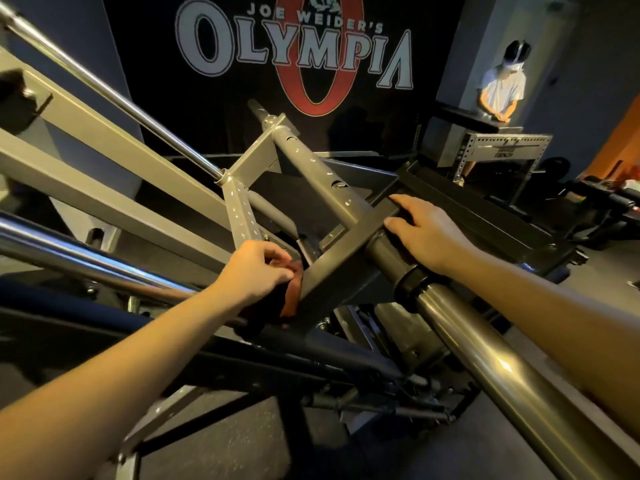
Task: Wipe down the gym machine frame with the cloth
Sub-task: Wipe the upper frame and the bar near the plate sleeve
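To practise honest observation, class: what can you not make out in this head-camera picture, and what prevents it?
1. The cloth: head view, mostly covered by the left grip; its full size and shape are hidden.
2. The rack label: head view, too small to read.
3. The chrome bar: head view, its lower end is cut off by the bottom edge.

Dim, warm lighting; glare streaks; edges warped, blurred.
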Available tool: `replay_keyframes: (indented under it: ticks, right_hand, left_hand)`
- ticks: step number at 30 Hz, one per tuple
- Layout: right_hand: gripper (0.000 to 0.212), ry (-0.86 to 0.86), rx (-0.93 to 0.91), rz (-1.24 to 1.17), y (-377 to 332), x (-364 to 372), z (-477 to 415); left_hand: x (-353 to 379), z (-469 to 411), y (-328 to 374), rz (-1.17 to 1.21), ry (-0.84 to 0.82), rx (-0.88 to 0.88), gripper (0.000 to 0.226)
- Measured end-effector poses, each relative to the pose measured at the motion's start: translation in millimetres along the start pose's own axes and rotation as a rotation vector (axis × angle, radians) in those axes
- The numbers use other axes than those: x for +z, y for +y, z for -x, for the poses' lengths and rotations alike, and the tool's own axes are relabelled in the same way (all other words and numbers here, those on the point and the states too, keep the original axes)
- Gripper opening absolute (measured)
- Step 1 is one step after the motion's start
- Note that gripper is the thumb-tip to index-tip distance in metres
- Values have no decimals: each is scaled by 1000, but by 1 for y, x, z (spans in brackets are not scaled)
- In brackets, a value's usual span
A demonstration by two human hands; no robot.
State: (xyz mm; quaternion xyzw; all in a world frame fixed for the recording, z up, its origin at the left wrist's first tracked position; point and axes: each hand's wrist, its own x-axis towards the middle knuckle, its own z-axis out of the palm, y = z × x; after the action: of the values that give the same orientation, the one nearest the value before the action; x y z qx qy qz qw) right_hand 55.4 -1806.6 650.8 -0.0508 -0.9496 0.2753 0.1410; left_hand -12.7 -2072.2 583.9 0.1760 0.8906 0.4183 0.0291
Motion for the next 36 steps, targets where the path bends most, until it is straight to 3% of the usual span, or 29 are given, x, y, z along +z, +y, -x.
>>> replay_keyframes:
  ticks: [2,5,11,17,22,27,29,32,34,36]
  right_hand:
    - [65,-2,5,74,-6,2,-2]
    - [71,9,0,114,-4,7,-5]
    - [73,33,-1,107,-3,10,-4]
    - [75,34,7,117,-5,9,-2]
    - [75,47,-5,136,-4,8,-2]
    - [67,47,-19,131,-5,9,-1]
    - [66,40,-19,128,-4,10,-3]
    - [68,51,-24,132,-7,10,-2]
    - [69,52,-22,133,-9,9,-1]
    - [70,39,-25,133,-10,9,1]
  left_hand:
    - [3,-3,18,81,8,94,27]
    - [10,3,26,8,31,211,20]
    - [-3,27,-1,-491,-106,76,19]
    - [19,19,8,40,163,139,12]
    - [13,16,-8,-320,68,-85,20]
    - [25,18,17,61,161,132,10]
    - [28,25,6,-39,184,106,8]
    - [16,27,-6,-315,79,-27,14]
    - [13,21,1,-273,83,-10,16]
    - [20,21,8,-70,140,88,14]
